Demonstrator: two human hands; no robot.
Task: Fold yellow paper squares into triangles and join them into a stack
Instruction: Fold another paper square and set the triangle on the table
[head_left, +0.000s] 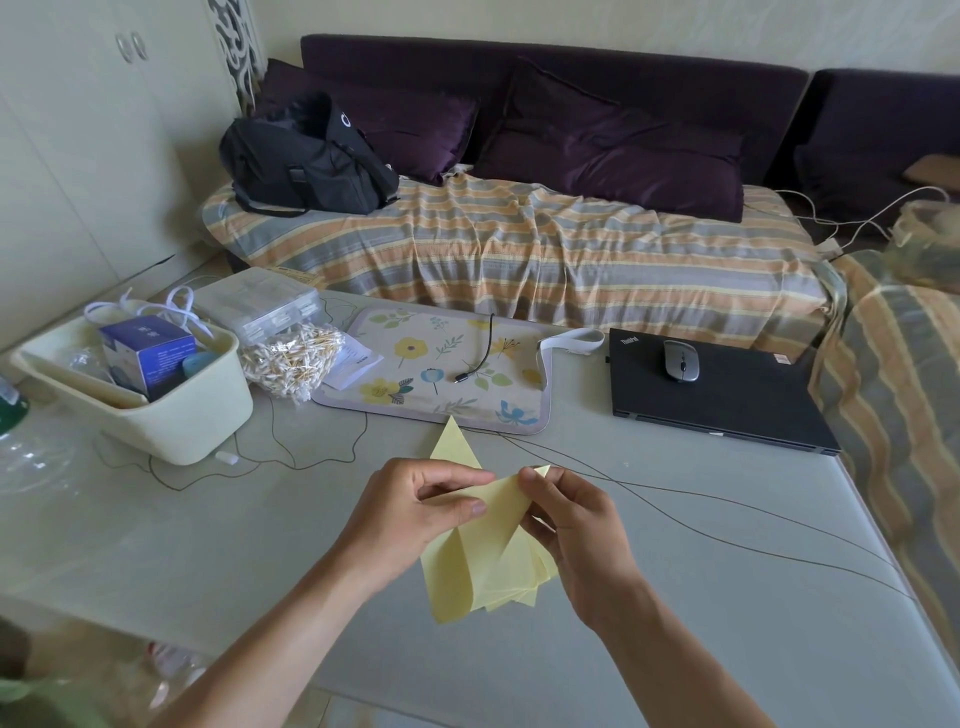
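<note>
The yellow paper (488, 566) is held up above the table (208, 545), between the 2 hands, its long axis running from the far tip down toward the person. The left hand (415, 512) pinches its upper left fold and the right hand (571, 519) pinches the top right corner. Both are equally near, so the next crease likely closes across the gap between them.

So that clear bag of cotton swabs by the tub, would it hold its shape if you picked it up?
Probably not: the bag of cotton swabs looks thin, crinkled and slumped, so it would likely sag. It seems light, and unlikely to roll.
</note>
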